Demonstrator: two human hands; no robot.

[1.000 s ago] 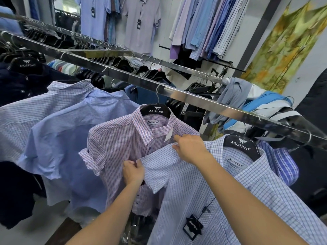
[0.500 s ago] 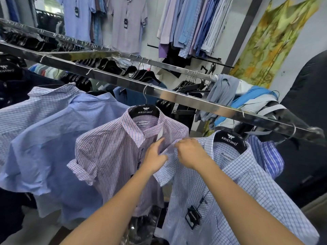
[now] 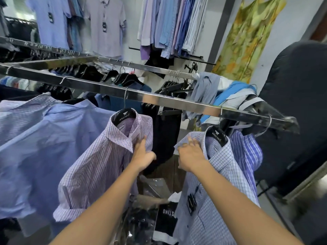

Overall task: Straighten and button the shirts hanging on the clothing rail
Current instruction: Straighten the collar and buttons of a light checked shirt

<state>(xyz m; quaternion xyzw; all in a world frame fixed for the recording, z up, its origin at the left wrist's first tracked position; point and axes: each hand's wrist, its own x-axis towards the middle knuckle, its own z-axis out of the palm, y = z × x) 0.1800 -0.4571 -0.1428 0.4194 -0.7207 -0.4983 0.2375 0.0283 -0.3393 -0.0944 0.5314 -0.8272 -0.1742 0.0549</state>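
Left hand (image 3: 143, 154) flat, fingers straight, presses pink check shirt (image 3: 99, 165) toward 9 o'clock. Right hand (image 3: 191, 158) pinches blue check shirt (image 3: 221, 174) by its collar edge at 3 o'clock. Likely reason: the gap gives placket access. Both hang from the rail (image 3: 159, 99) at 12.

Yellow-green cloth (image 3: 247, 32) hangs on wall (image 3: 292, 29); black lettered bag (image 3: 166, 221) lies below.

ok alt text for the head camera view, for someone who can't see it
Seen from above, a person's left hand presses open against a pink-checked shirt while the right hand holds the collar edge of a blue-checked shirt beside it. Both hang on black hangers from a metal clothing rail, a gap between them.
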